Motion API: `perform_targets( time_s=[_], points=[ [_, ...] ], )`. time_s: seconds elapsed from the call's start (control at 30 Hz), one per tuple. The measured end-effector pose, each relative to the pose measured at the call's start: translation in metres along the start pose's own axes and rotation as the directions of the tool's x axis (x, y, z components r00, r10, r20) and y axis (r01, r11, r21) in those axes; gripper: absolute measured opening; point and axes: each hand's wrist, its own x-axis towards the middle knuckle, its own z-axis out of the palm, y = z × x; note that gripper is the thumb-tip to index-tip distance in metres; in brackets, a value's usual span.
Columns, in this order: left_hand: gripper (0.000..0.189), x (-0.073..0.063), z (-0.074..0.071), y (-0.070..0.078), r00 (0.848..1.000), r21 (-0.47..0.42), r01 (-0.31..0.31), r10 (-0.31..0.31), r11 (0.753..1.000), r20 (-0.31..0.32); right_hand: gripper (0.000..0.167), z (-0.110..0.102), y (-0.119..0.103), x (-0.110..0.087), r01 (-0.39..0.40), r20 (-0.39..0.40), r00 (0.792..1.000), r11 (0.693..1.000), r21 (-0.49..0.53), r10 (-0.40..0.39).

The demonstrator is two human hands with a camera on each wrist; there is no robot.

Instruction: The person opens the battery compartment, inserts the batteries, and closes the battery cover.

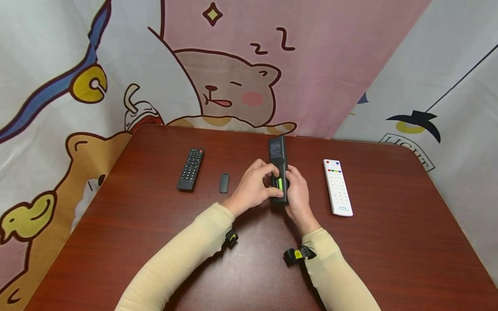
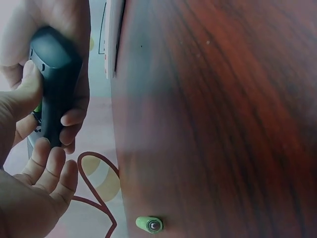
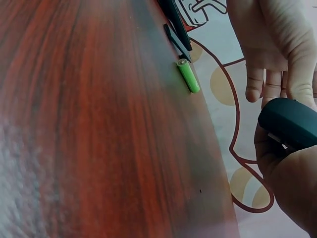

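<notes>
A black remote control (image 1: 277, 149) is held above the table with its back, bearing a printed label, facing up. My right hand (image 1: 298, 190) grips it along its right side. In its uncovered battery bay lies a green battery (image 1: 280, 184), which the thumb and forefinger of my left hand (image 1: 254, 185) pinch by its two ends. The other left fingers sit near the remote's edge in the left wrist view. A second green battery (image 3: 188, 77) lies on the table, hidden from the head view. A small black battery cover (image 1: 224, 183) rests left of my left hand.
Another black remote (image 1: 190, 169) lies buttons up at the left of the brown table (image 1: 389, 242). To the right is a white remote (image 1: 337, 187), also buttons up. Behind the table hangs a cartoon-printed cloth (image 1: 330, 65).
</notes>
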Motion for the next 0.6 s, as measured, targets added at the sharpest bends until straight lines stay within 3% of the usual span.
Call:
perform_targets(
  time_s=[0.33,0.6],
  points=[
    [0.034,0.0000,-0.0034,-0.0020,1.000,-0.002,-0.024,0.024,1.000,0.007,0.041,-0.0016,-0.0001,-0.0010,0.021,0.018,1.000,0.998,-0.052,-0.020],
    [0.034,-0.0009,-0.0074,-0.0064,0.997,0.048,-0.064,0.062,0.997,0.039,0.041,-0.0042,0.0027,0.0004,0.013,0.029,1.000,0.998,-0.064,-0.011]
  ],
)
